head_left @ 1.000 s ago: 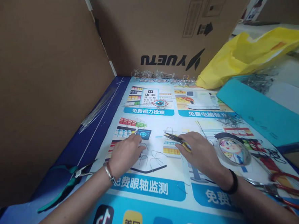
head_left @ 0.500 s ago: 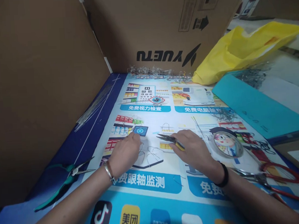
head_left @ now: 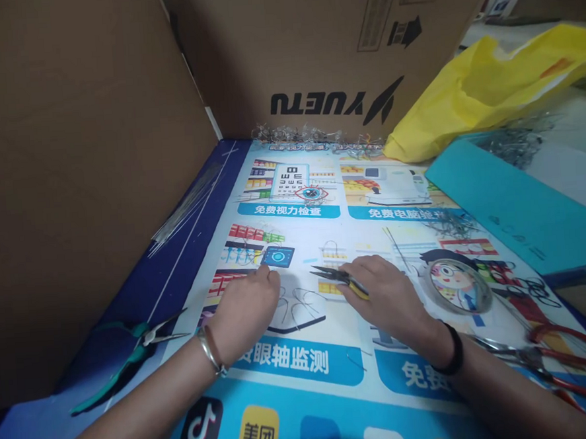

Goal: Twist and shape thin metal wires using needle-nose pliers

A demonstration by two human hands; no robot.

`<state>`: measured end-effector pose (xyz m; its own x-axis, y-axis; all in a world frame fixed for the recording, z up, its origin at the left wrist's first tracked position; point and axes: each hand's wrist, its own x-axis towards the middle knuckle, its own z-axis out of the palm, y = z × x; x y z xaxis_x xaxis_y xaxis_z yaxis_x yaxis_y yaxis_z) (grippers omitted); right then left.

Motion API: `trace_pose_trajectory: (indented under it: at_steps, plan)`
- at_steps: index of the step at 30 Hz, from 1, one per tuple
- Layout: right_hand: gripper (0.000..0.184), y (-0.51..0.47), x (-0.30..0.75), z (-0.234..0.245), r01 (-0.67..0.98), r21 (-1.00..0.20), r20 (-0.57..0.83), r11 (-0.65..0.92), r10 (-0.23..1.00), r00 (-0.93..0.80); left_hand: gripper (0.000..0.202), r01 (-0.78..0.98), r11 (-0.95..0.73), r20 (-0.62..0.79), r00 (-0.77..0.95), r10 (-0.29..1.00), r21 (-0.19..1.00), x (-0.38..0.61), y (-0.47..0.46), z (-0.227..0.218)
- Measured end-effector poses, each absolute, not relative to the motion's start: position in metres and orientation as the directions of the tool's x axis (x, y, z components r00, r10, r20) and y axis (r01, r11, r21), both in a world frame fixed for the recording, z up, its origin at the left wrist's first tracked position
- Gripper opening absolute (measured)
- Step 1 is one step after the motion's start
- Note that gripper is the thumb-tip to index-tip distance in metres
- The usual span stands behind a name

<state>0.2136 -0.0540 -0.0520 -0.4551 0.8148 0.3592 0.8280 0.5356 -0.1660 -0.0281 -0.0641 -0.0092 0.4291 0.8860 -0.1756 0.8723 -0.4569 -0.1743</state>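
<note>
My left hand (head_left: 251, 301), with a silver bangle at its wrist, is closed in a pinch over the printed sheet. Thin bent wire (head_left: 298, 305) shows in loops just right of its fingers and seems to run into the pinch; the gripped end is hidden. In my right hand (head_left: 381, 293) is a pair of needle-nose pliers (head_left: 331, 273) with yellow and black handles. Their dark jaws point left toward my left hand, slightly parted, with nothing visible between them. A small gap separates the plier tips from my left fingers.
Green-handled pliers (head_left: 137, 348) lie open at left, near straight wires (head_left: 186, 209). At right are a tape roll (head_left: 456, 286), red-handled scissors (head_left: 544, 350), a teal folder (head_left: 510, 206) and a yellow bag (head_left: 484, 95). Wire pieces (head_left: 312, 135) line the cardboard box (head_left: 322, 52).
The view has shifted slightly, so the scene sits a little differently. Both hands keep nearly the same pose, and the pliers stay in my right hand.
</note>
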Motion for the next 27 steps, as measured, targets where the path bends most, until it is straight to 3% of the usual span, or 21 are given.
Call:
trace_pose_trajectory:
  at_steps: [10, 16, 21, 24, 27]
  plan:
    - [0.024, -0.056, 0.211, -0.051, 0.806, -0.196, 0.39, 0.559, 0.798, -0.459, 0.021, 0.897, -0.439, -0.085, 0.434, 0.897, -0.048, -0.032, -0.058, -0.017]
    - [0.024, -0.057, 0.21, -0.053, 0.753, -0.34, 0.407, 0.563, 0.81, -0.422, 0.01, 0.902, -0.285, -0.114, 0.336, 0.935, 0.324, -0.032, -0.05, -0.017]
    - [0.022, -0.059, 0.209, -0.053, 0.729, -0.426, 0.39, 0.536, 0.836, -0.386, 0.007, 0.722, -0.207, -0.047, 0.315, 0.948, 0.66, -0.03, -0.04, -0.019]
    - [0.021, -0.059, 0.209, -0.053, 0.733, -0.443, 0.375, 0.515, 0.85, -0.37, 0.009, 0.724, -0.192, -0.003, 0.26, 0.966, 0.663, -0.031, -0.037, -0.017]
    - [0.021, -0.059, 0.209, -0.052, 0.74, -0.439, 0.36, 0.51, 0.854, -0.375, 0.013, 0.825, -0.223, -0.005, 0.264, 0.965, 0.519, -0.033, -0.039, -0.011]
